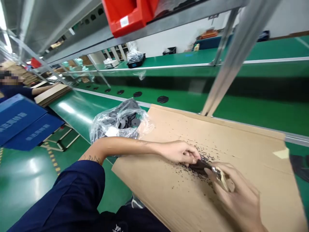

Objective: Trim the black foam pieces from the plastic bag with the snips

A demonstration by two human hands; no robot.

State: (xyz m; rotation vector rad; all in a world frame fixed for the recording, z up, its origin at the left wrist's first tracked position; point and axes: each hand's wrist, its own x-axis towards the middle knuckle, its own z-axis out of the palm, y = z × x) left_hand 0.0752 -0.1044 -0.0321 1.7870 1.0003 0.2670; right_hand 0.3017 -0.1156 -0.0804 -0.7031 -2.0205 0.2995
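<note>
My left hand [182, 153] reaches in from the left, its fingers pinched on a dark, flat piece [199, 166] low over the cardboard. My right hand [238, 193] is wrapped round a small hand tool [220, 176] with a metal head and pale handles. The tool's head meets the right end of the dark piece; its exact kind is hard to make out. Tiny black scraps [185, 174] lie scattered beneath and around both hands on the brown cardboard sheet [253, 154].
A clear plastic bag [113, 119] of black discs stands left of the cardboard. Black round pieces [163, 99] lie in a row along the green belt. A metal post [224, 80] rises behind the cardboard; a red bin [130, 19] sits overhead. Blue boxes [21, 122] and a co-worker are at left.
</note>
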